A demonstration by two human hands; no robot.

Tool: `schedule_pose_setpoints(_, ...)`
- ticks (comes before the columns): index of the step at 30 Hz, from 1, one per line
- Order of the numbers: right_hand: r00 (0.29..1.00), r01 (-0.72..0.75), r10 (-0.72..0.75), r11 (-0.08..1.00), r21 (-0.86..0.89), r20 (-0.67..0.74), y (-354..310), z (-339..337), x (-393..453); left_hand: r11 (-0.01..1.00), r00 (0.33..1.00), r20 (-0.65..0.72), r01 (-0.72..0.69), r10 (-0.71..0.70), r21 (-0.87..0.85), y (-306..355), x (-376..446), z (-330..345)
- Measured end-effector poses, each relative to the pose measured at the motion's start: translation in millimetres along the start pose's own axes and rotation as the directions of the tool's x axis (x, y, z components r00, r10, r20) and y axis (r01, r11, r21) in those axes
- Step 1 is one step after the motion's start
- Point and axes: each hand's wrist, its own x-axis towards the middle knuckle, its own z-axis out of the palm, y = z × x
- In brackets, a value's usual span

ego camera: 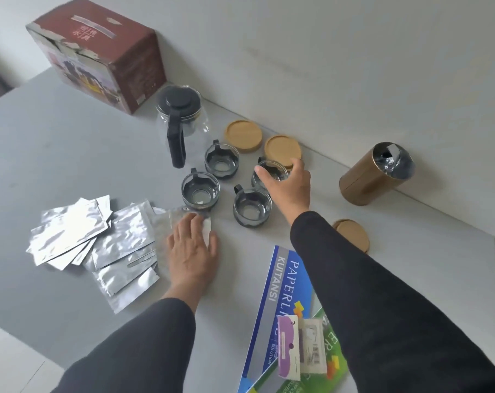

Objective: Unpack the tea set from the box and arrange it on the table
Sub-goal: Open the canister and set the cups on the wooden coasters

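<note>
On the smooth grey table (70, 154), right hand (290, 188) fingers curl round a clear glass cup (270, 173); left hand (191, 251) presses flat on crinkled foil sachets (121, 242)

Head view: even, soft daylight; no hard shadows; wide-angle warp.

Light is diffuse and fairly bright across the grey table (56, 171) and white wall (354, 52). Shadows faint and short: soft patches under the foil pouches (79, 231) and beside the brown box (104, 52). Foil shows broad white sheen, detail partly washed out. Small highlights on the glass teapot (183, 123) and cup rims. Dark sleeves hold little texture. Overall softness and compression smear; box print unreadable, booklet (283, 293) lettering legible. Table edge and wall line bend toward frame corners. Slight blur at far left edge.
</note>
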Motion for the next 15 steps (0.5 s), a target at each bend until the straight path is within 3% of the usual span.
schedule_pose_setpoints(15,0.992,-0.051,0.063,0.993,-0.105,0.114,1,16,18,0.999,0.999,0.006,0.037,-0.037,0.039,4,-3,-2)
